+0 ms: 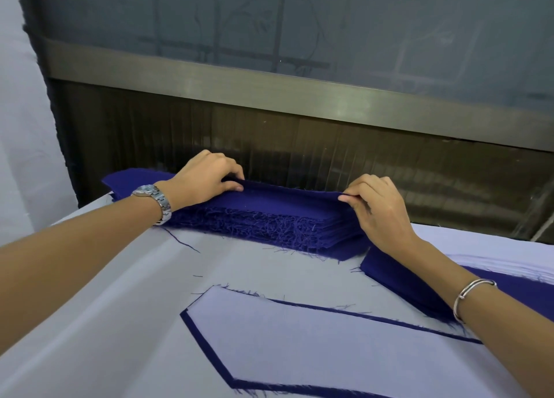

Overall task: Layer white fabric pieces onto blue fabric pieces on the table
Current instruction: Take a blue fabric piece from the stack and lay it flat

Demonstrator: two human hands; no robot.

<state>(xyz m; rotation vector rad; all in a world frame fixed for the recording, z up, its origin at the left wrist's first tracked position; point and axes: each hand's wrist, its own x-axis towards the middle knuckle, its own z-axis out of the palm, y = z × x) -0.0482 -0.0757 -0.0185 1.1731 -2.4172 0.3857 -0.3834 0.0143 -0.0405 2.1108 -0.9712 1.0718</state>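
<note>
Both hands, left hand [207,177] and right hand [379,210], pinch the top blue piece [287,201] off the blue stack [269,227] at the table's far edge; frayed threads could drag extra layers along.

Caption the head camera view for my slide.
The left hand and right hand pinch the top blue piece on a frayed stack; nearer, a white piece covers a blue one.

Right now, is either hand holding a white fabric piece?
No: the left hand and the right hand both pinch the far edge of the top blue piece on the blue stack.
</note>
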